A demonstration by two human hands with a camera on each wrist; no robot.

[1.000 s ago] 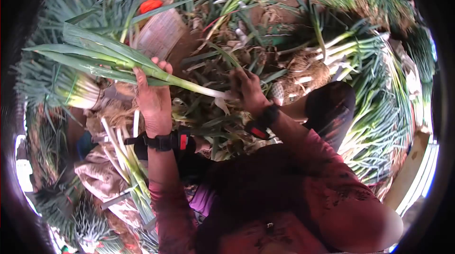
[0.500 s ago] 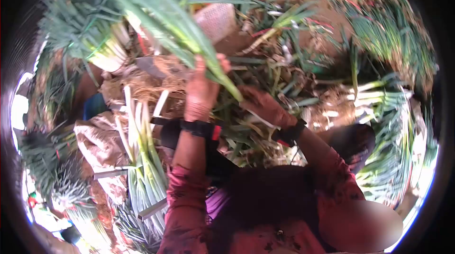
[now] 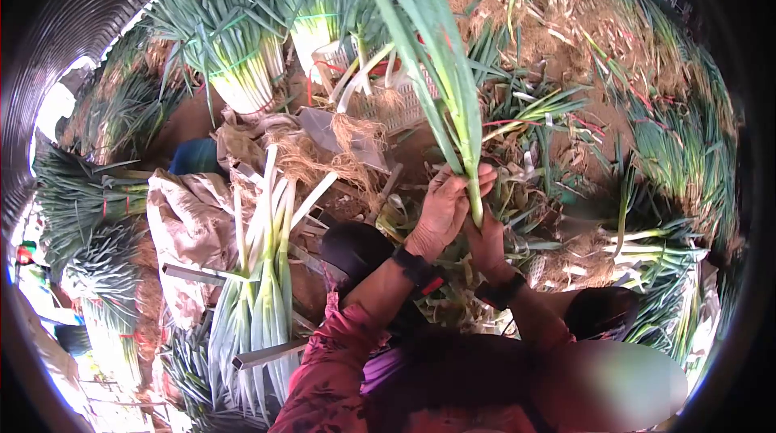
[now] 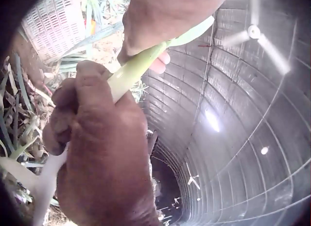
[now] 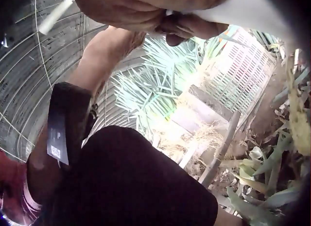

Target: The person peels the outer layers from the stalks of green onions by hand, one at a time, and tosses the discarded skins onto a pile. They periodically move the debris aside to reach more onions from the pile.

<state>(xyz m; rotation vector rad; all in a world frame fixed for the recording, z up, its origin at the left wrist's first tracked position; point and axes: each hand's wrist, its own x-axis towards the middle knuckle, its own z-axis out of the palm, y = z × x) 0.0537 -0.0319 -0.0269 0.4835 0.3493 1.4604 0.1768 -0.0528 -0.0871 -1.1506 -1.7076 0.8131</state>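
A long green onion (image 3: pixel 462 102) stands upright in front of the person, its broad leaves spread toward the top of the head view. The left hand (image 3: pixel 444 211) grips it round the lower green stem. Just below, the right hand (image 3: pixel 487 249) has its fingers curled round the paler stem. From the left wrist, the pale stem (image 4: pixel 129 75) runs between the left hand (image 4: pixel 165 17) above and the right hand (image 4: pixel 104 143) below. A white strip (image 4: pixel 46 182) hangs beneath the right hand. In the right wrist view the white stalk (image 5: pixel 243 11) extends from the right hand (image 5: pixel 160 9).
Several green onions (image 3: pixel 263 296) lie across metal bars (image 3: pixel 267 355) at the left, by a crumpled sack (image 3: pixel 187 227). Tied bundles (image 3: pixel 230 53) and a plastic crate (image 3: pixel 404 106) stand beyond. Loose leaves and peelings (image 3: pixel 525 219) litter the ground; more onions (image 3: pixel 663 255) lie at right.
The green onion has swung from pointing left to upright, leaves away from the person. Both hands have drawn close together on its stem. The head view has shifted left.
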